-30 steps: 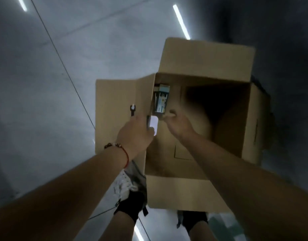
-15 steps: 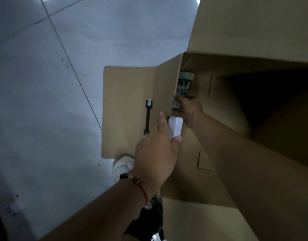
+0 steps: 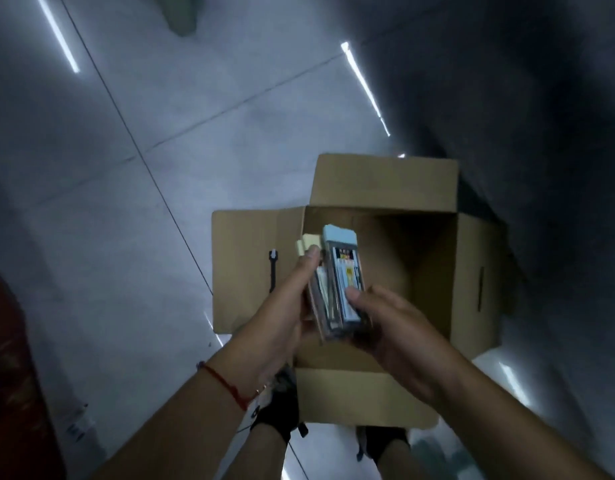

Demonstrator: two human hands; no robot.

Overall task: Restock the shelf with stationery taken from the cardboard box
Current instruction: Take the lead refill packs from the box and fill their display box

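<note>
An open cardboard box [image 3: 434, 278] stands on the floor with its flaps folded out. Above its left half I hold a small stack of stationery packs [image 3: 340, 278], clear packets with pale blue and cream header cards. My left hand [image 3: 285, 313] grips the stack's left side, thumb up on the cream card. My right hand [image 3: 392, 317] holds the stack from the right, its thumb pressed on the front packet. The inside of the box below the packs is dark and looks bare.
A black strip with a white end [image 3: 273, 271] lies on the box's left flap. Grey floor tiles [image 3: 126, 168] spread to the left and behind. A red object [image 3: 8, 341] sits at the left edge. My feet in dark shoes [image 3: 278, 407] stand against the box's near side.
My right hand was reaching deep into the box's left corner; it has come up with packs. Both hands now hold the stack together above the box, and the view has pulled back.
</note>
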